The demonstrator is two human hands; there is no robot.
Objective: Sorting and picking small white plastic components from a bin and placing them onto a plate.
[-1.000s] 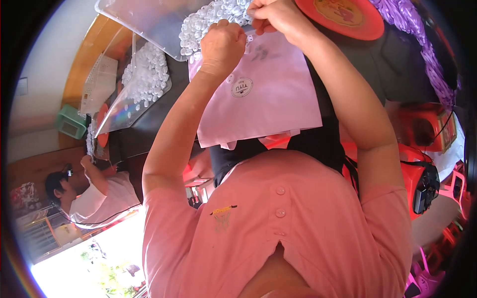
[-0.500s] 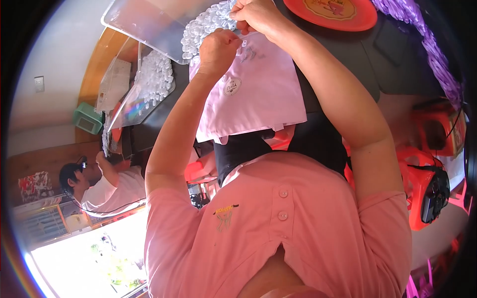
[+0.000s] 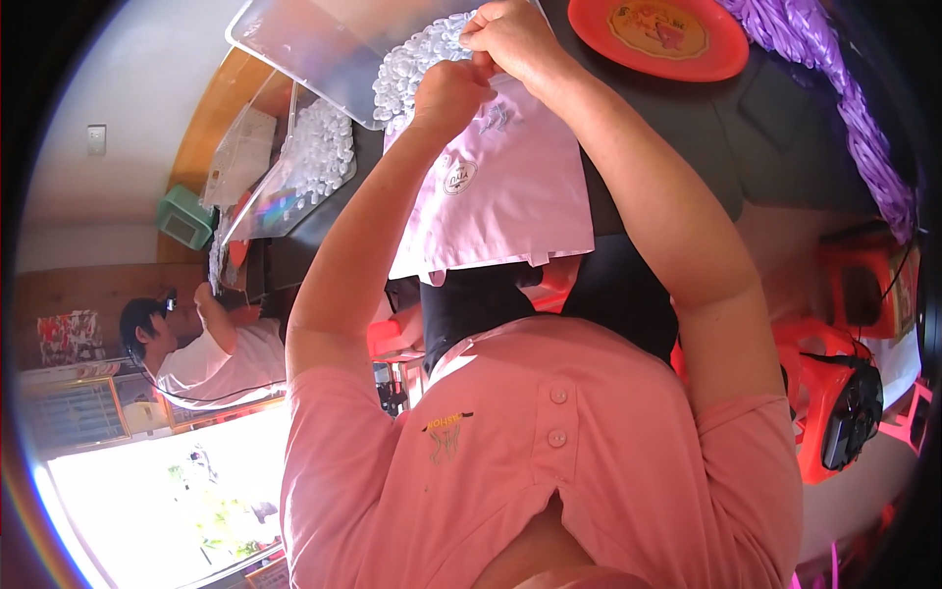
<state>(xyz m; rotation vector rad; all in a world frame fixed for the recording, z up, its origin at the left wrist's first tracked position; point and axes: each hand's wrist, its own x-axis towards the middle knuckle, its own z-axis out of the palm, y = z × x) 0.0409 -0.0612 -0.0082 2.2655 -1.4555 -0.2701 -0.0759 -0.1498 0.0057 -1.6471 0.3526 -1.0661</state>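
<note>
Both hands are up at the top edge of a pink paper bag (image 3: 505,201) that lies flat on the dark table (image 3: 677,128). The left hand (image 3: 446,93) is closed in a pinch on the bag's rim, and the right hand (image 3: 510,34) is curled shut right beside it, fingertips nearly touching the left ones, gripping the same edge. Can't tell whether there's something small between the fingers too, it's hidden.

What worries me here: the bag is thin paper and both hands are pulling at 1 small spot, so a hard tug apart would likely tear the rim. Right behind the hands sits a pile of small clear pieces (image 3: 417,64) spilling out of a clear plastic tray (image 3: 294,39). A knuckle or the bag's edge sweeping back could scatter them across the table. The bag's lower end hangs past the table edge toward the lap, so letting go with both hands at once could let it slide off. The orange plate (image 3: 657,39) is off to the right, well apart, probably safe.
</note>
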